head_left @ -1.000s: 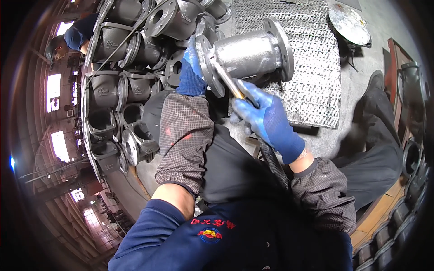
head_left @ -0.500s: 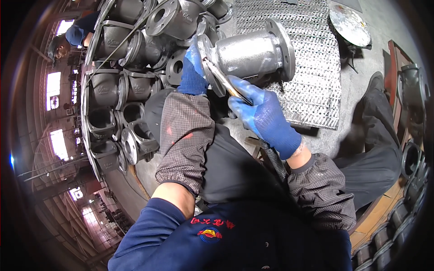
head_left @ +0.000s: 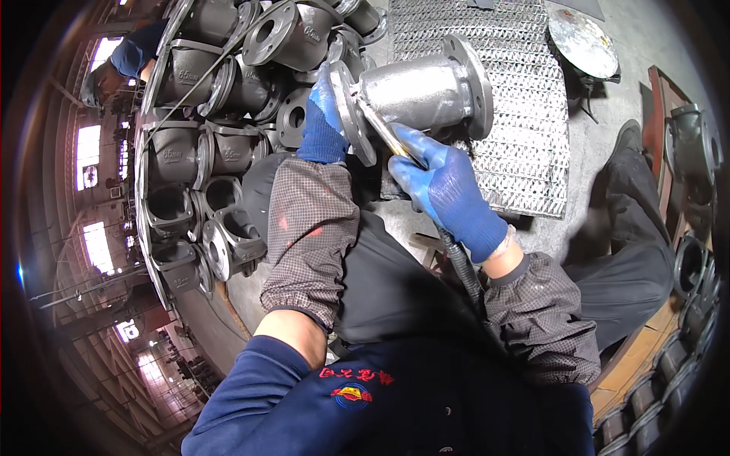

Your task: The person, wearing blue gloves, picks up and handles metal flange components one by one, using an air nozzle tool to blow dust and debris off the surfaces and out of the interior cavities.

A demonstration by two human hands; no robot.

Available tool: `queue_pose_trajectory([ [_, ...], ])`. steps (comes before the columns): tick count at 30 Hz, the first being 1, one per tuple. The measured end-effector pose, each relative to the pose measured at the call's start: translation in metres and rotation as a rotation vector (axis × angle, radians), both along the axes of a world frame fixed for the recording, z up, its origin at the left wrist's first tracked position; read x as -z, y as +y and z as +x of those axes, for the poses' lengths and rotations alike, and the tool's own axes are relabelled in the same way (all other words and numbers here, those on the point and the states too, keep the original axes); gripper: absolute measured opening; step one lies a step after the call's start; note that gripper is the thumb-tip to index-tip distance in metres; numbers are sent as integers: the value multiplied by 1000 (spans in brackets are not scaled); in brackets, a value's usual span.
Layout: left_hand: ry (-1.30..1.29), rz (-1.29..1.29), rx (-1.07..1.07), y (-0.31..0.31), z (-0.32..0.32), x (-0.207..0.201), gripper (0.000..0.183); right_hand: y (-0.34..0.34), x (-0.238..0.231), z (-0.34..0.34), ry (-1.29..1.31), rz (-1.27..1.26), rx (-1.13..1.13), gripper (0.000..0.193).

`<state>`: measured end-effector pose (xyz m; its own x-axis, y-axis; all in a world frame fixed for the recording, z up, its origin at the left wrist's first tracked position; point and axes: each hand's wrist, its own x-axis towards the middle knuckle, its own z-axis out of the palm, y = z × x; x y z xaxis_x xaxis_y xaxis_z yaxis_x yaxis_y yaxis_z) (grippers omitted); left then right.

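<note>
A grey flanged metal valve body (head_left: 414, 91) lies on its side ahead of me, over the near part of a metal mesh mat. My left hand (head_left: 325, 114), in a blue coated glove, is closed on the rim of its left flange. Some of those fingers are hidden behind the flange. In my gloved right hand (head_left: 449, 186) is a slim air grinder (head_left: 389, 138) with a brass-coloured body, gripped like a pen. A dark hose (head_left: 461, 267) runs from it toward my lap. The grinder's tip is at the inner side of the left flange, near the neck.
Several similar grey castings (head_left: 182, 144) are stacked at left, with a thin rod or cable across them. The mesh mat (head_left: 525, 114) extends to the far side. A round stool (head_left: 582, 42) stands far right. More castings (head_left: 692, 144) line the right edge. Another person (head_left: 137, 53) is at far left.
The grinder's tip has moved slightly right, from the flange's rim toward the neck. The valve body has shifted slightly left, and my left hand still grips its flange.
</note>
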<state>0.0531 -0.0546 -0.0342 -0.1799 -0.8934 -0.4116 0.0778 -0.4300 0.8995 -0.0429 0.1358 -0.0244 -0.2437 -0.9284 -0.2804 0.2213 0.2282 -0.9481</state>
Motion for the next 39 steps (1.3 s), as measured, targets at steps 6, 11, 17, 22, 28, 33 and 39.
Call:
queue_pose_trajectory([
  [6,187,-154,175,-3,-12,5,47,7,-15,-7,-125,48,-5,46],
  [11,-173,-834,374,8,-16,13,47,37,-27,-30,-143,99,64,43],
  [17,-538,-1454,428,22,-16,17,47,70,-33,-56,-144,42,379,43],
  [22,-475,-1598,470,32,1,13,48,70,-45,-58,-164,58,177,43],
  [28,-518,-1490,616,29,4,21,57,37,-23,-71,40,18,-56,38],
  [33,-593,-1638,638,31,5,15,58,9,-20,-69,217,-11,-118,39],
  [39,-390,-1539,610,63,-11,-10,42,32,-20,-68,193,20,-78,40],
])
